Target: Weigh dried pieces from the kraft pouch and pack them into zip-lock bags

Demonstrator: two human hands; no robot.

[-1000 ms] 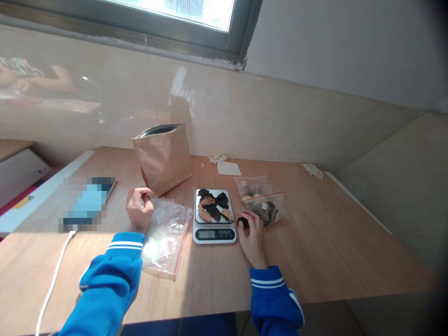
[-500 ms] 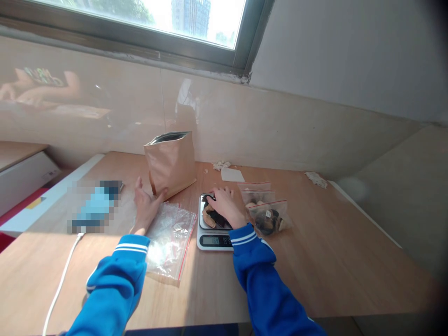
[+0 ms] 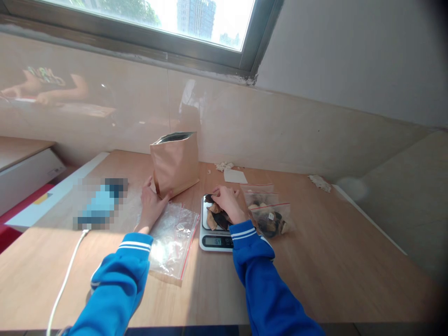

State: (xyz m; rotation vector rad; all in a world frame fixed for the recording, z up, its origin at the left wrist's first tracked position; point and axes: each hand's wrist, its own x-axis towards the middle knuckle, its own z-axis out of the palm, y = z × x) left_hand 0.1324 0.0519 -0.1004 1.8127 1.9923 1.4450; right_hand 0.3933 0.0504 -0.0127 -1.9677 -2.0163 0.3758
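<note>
- Before you on the wooden table [image 3: 336, 261], the landmark is a white digital scale [image 3: 214, 232]; its lit display [image 3: 213, 241] is too small to read surely.
- Dried pieces [image 3: 214, 219], dark and tan, lie heaped on the scale's tray, partly covered by your hand.
- Your right hand [image 3: 230, 203] is over the scale, fingers bent down and thumb close to them at a dark piece — whether they grip it, you cannot tell from this view.
- Your left hand [image 3: 152, 207] is left of the scale, loosely open, thumb spread from the fingers, by the foot of an upright brown pouch [image 3: 177, 163]; contact is unclear.
- That pouch, mouth open, stands behind and left of the scale.
- Just left of the scale lies a clear plastic bag [image 3: 171, 247], flat, with a red edge.
- Right of the scale, small zip bags [image 3: 271, 221] hold more pieces.
- Well left of the scale: a phone [image 3: 101, 200] on a white cable [image 3: 66, 277].
</note>
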